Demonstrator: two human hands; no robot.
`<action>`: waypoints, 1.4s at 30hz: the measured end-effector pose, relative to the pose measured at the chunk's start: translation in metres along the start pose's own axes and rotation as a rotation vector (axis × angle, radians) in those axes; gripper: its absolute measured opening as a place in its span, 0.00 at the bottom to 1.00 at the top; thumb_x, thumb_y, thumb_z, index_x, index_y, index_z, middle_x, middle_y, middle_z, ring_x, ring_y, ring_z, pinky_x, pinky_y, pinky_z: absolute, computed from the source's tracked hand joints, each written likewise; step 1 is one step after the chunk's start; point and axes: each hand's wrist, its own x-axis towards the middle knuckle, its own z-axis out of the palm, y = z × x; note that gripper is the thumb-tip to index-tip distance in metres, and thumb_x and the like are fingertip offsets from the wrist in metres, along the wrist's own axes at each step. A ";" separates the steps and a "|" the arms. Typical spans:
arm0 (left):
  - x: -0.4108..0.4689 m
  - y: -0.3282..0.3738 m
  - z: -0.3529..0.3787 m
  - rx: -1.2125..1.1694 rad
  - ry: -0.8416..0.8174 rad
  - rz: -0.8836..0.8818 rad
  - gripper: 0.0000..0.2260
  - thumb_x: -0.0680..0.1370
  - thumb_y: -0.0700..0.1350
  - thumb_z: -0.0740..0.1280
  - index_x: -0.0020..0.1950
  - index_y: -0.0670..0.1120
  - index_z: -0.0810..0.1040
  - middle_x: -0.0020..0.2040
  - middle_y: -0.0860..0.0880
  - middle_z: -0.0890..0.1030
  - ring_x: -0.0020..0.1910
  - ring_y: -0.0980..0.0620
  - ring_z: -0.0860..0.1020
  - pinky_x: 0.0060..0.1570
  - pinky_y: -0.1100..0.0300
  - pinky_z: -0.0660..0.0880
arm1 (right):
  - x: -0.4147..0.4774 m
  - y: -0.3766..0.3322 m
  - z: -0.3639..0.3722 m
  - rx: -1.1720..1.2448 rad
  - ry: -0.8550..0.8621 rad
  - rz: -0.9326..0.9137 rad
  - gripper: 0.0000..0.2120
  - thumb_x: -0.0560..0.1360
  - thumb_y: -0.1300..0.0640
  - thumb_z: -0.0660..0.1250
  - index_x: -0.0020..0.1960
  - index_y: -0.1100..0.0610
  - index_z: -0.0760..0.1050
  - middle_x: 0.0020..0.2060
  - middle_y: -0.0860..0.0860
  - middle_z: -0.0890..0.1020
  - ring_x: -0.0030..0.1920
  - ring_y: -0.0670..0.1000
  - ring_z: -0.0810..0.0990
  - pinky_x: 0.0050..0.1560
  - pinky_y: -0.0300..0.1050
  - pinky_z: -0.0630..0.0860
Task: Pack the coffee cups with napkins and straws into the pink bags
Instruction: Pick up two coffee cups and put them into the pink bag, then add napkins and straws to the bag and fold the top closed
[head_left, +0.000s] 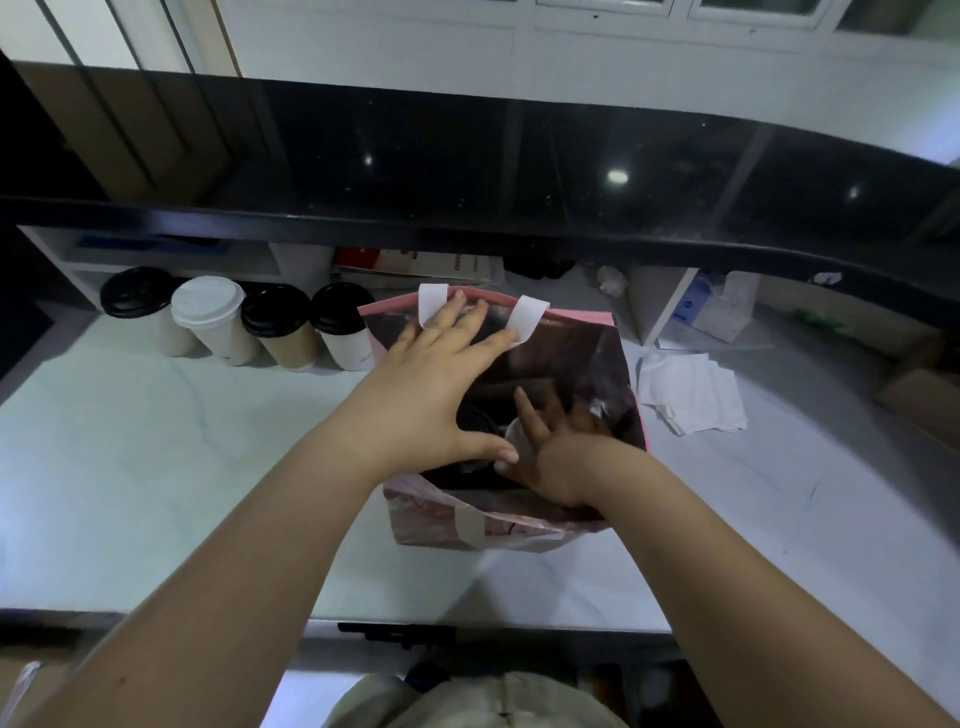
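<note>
The loading step is in hand. The pink bag (441, 519) is stood upright with its mouth open on the pale counter (156, 467), right in the middle of the view, and both hands are engaged with it. The left hand (441, 379) is laid flat across the opening, its fingers (470, 317) straight and spread. The tips touch the far rim between the two white handle loops (432, 304) (held wide, it would seem, so the mouth doesn't fold in). The right hand (561, 457) is sunk past the near rim into the bag, fingers splayed and straight, with nothing pinched that can be made out. Just beside it a pale rounded shape (513, 431) is glimpsed in the dark interior and judged to be a cup lid; whether it is being touched cannot be told.

The bag is seen as thin pink paper, glossy and dark inside, its near wall creased and sagging under the right wrist. It is judged soft enough to buckle if leaned on.

Four lidded cups (280, 327) are lined up at the back left of the counter, well apart from the hands, three with black lids and one with white. A loose heap of napkins (691, 395) is spread on the counter just to the right of the bag. No straws can be identified.

For the next move, the cup inside is to be settled upright, the right hand drawn out without catching the rim, and napkins fetched from the right.
</note>
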 end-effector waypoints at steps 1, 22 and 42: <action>0.000 0.001 -0.002 -0.004 0.038 -0.012 0.44 0.68 0.71 0.63 0.79 0.58 0.50 0.81 0.50 0.50 0.78 0.53 0.42 0.73 0.49 0.45 | -0.005 0.000 -0.007 0.002 0.051 -0.024 0.40 0.78 0.33 0.53 0.76 0.44 0.30 0.76 0.51 0.32 0.76 0.63 0.36 0.73 0.64 0.43; 0.056 -0.047 -0.070 -0.007 0.345 0.084 0.15 0.79 0.55 0.64 0.64 0.55 0.78 0.57 0.54 0.78 0.58 0.52 0.73 0.49 0.57 0.70 | -0.042 -0.005 -0.129 0.181 0.700 -0.177 0.10 0.75 0.54 0.69 0.55 0.45 0.77 0.45 0.41 0.78 0.45 0.44 0.78 0.47 0.42 0.77; 0.169 -0.127 0.019 0.034 -0.115 0.378 0.19 0.79 0.51 0.66 0.70 0.51 0.74 0.64 0.52 0.77 0.62 0.51 0.74 0.59 0.55 0.72 | 0.043 0.106 -0.122 0.318 0.651 -0.029 0.12 0.72 0.59 0.73 0.55 0.49 0.82 0.45 0.44 0.82 0.43 0.40 0.78 0.46 0.32 0.71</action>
